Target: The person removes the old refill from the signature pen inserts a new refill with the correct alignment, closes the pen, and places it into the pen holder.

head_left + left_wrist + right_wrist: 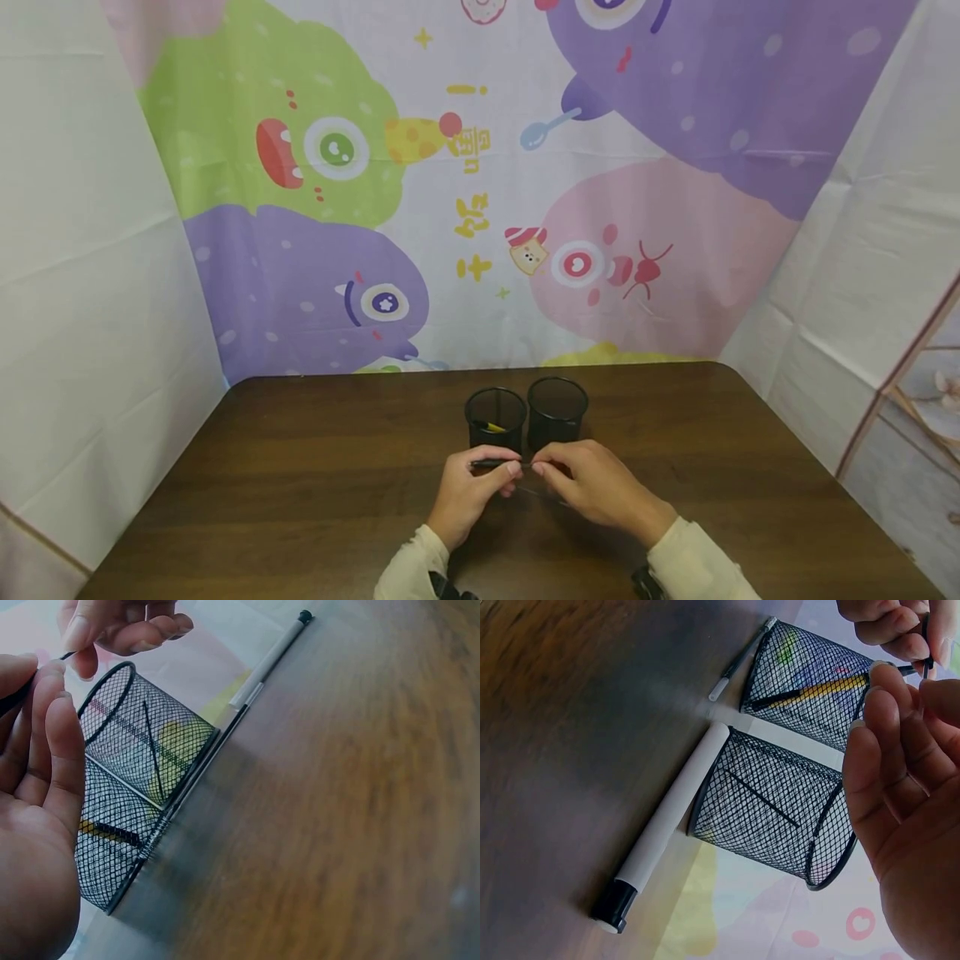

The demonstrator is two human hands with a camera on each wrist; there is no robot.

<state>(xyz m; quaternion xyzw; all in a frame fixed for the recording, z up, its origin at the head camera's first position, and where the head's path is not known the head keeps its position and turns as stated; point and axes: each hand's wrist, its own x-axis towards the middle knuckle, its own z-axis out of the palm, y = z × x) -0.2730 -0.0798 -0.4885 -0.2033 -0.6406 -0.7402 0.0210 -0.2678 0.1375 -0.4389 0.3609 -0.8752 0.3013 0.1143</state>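
Note:
My left hand [468, 492] holds a slim black pen [491, 463] between thumb and fingers, just in front of two mesh cups. At the pen's right end, the thumb and fingertips of my right hand [600, 487] pinch its thin tip. The left wrist view shows a thin dark piece [67, 655] spanning the two hands. Below them on the table lie a white pen barrel [675, 802] with a black end and a thin refill [742, 660] with a pale tip. A coiled spring [154, 838] shows by the refill in the left wrist view.
The left black mesh cup [496, 408] contains a yellow-and-black pen [491, 426]. Beside it stands the right mesh cup [557, 400], with a thin dark stick [761, 799] visible through its mesh. Behind the brown table [337, 450] hangs a cartoon-printed cloth [480, 325].

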